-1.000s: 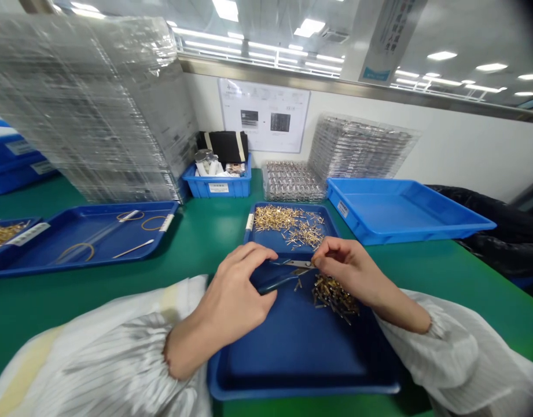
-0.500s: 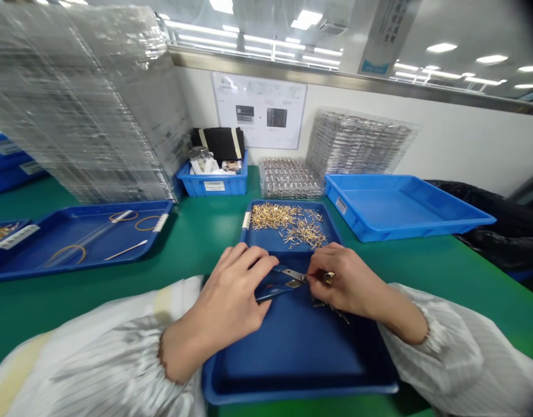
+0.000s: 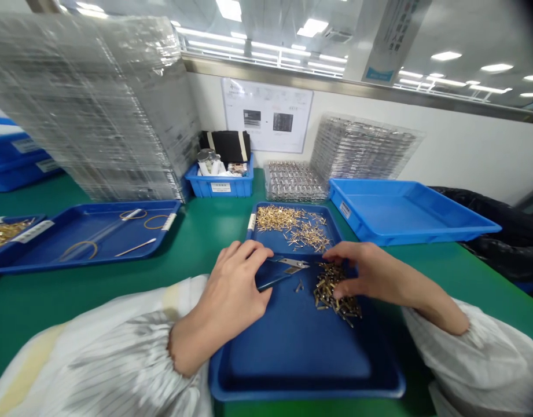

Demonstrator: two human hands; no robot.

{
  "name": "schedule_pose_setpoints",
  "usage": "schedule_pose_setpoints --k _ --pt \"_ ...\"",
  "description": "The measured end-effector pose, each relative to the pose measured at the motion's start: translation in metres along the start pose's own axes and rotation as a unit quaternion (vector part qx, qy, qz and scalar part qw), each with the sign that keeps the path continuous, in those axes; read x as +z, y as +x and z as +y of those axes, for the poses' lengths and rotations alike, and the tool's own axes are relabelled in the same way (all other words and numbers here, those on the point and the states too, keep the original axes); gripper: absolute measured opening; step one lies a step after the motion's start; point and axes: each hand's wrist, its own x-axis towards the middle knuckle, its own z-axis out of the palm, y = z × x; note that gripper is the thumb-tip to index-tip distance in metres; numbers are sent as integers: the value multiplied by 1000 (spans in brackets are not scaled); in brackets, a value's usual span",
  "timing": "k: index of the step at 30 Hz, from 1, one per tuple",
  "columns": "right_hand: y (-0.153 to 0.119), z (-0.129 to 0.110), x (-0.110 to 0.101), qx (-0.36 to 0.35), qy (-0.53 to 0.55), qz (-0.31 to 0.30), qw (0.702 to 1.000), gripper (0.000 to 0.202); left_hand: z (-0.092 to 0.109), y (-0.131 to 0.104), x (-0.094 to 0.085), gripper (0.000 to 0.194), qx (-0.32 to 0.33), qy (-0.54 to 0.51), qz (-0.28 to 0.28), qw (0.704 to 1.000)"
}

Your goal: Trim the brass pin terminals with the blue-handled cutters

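My left hand [image 3: 235, 292] is wrapped round the blue handles of a pair of cutting pliers [image 3: 294, 264], whose jaws point right over the near blue tray [image 3: 292, 353]. My right hand [image 3: 370, 272] reaches over a heap of small dark brass metal pins [image 3: 329, 286] in that tray. Its thumb and fingers are apart, with the fingertips at the heap; I see nothing gripped between them. One or two tiny loose pieces [image 3: 299, 285] lie on the tray floor just below the jaws.
Beyond, a smaller blue tray [image 3: 251, 227] holds many gold pins [image 3: 277, 218]. Left is a tray [image 3: 105, 260] with rubber bands and a cotton swab. A light blue tray [image 3: 405, 236] sits at right. Plastic-wrapped stacks [image 3: 96, 104] and clear trays [image 3: 361, 147] stand behind.
My right hand has moved from the plier jaws to the right, and its fingers have opened over the dark pin heap. The left hand keeps the pliers. The view has shifted slightly.
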Motion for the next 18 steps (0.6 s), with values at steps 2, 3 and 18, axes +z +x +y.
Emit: schedule_pose_setpoints --k 2,3,18 --pt "-3 -1 0 -2 -29 -53 998 61 0 0 0 35 -4 1 -4 1000" --pt "-3 -3 2 -3 -43 -64 997 64 0 0 1 35 -5 2 -6 1000" --pt "14 -16 31 -31 49 94 994 14 0 0 0 35 -13 32 -9 999"
